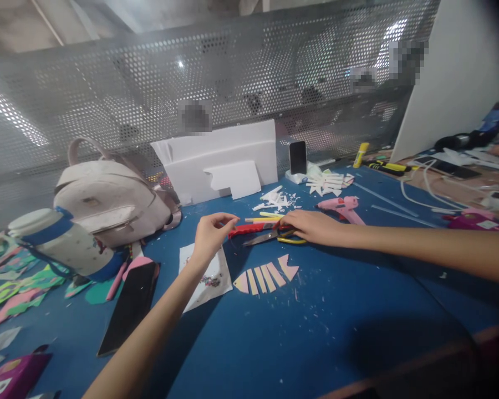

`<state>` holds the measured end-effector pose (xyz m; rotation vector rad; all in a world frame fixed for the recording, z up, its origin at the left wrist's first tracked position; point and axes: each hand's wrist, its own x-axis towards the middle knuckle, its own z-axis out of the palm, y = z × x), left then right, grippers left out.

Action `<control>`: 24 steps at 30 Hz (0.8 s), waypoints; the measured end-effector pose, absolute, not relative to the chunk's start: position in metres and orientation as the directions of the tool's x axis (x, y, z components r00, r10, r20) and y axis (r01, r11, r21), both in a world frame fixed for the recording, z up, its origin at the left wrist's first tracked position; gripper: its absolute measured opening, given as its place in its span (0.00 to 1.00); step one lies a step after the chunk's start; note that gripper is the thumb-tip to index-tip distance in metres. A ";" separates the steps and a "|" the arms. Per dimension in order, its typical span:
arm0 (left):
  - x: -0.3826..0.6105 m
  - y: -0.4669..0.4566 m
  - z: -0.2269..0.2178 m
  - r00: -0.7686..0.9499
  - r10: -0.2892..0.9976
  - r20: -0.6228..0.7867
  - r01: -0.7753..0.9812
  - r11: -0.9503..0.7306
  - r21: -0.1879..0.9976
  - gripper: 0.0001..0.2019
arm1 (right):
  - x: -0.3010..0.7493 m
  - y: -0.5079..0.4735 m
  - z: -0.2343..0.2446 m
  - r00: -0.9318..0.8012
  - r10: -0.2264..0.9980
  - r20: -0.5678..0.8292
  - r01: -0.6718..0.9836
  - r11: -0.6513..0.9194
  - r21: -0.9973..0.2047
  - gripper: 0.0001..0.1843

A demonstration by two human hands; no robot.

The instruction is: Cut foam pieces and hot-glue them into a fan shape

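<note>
The scissors lie at the middle of the blue table, blades pointing left, with a red tool just behind them and a few pale strips beyond that. The right hand rests over the scissors' yellow handles and the near end of the red tool; its fingers curl downward, and I cannot tell whether they grip either one. The left hand hovers close by, thumb and forefinger drawn nearly together (anything tiny between them would be lost at this size). The step in hand looks like handling the tools, and a sure hold here calls for fingers settling on one handle without dragging its neighbour. Nearer the person lie cut pink-and-cream pieces, spaced in a row like a fish, beside a white packet of small bits. Farther out are white scraps, a pink glue gun, a dark phone and a pale backpack.
</note>
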<state>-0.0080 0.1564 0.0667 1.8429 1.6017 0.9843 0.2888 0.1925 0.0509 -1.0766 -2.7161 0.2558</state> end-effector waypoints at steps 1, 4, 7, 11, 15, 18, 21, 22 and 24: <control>-0.007 0.154 0.067 0.054 0.980 0.190 0.616 -0.183 0.766 0.15 | 0.288 0.196 0.049 -0.713 0.687 0.136 0.647 0.721 -0.250 0.13; -0.002 0.150 0.064 0.078 0.980 0.184 0.622 -0.193 0.759 0.15 | 0.283 0.201 0.049 -0.710 0.685 0.164 0.619 0.718 -0.317 0.13; 0.003 0.146 0.059 0.094 0.977 0.189 0.638 -0.205 0.742 0.14 | 0.276 0.193 0.057 -0.691 0.693 0.206 0.576 0.700 -0.422 0.09; 0.015 0.137 0.059 0.139 0.968 0.211 0.666 -0.249 0.704 0.14 | 0.257 0.166 0.075 -0.648 0.715 0.264 0.464 0.644 -0.608 0.15; 0.030 0.120 0.071 0.190 0.944 0.270 0.673 -0.325 0.664 0.13 | 0.239 0.139 0.089 -0.649 0.728 0.220 0.340 0.537 -0.772 0.18; 0.038 0.106 0.081 0.200 0.926 0.321 0.667 -0.368 0.647 0.15 | 0.231 0.132 0.095 -0.630 0.756 0.177 0.292 0.442 -0.848 0.17; 0.040 0.098 0.085 0.226 0.911 0.344 0.654 -0.404 0.640 0.15 | 0.230 0.133 0.096 -0.628 0.766 0.140 0.267 0.381 -0.885 0.13; 0.040 0.096 0.085 0.235 0.908 0.346 0.649 -0.412 0.640 0.15 | 0.230 0.134 0.096 -0.631 0.764 0.133 0.262 0.372 -0.891 0.12; 0.038 0.095 0.084 0.248 0.904 0.348 0.639 -0.423 0.643 0.15 | 0.233 0.137 0.094 -0.642 0.757 0.121 0.259 0.362 -0.895 0.10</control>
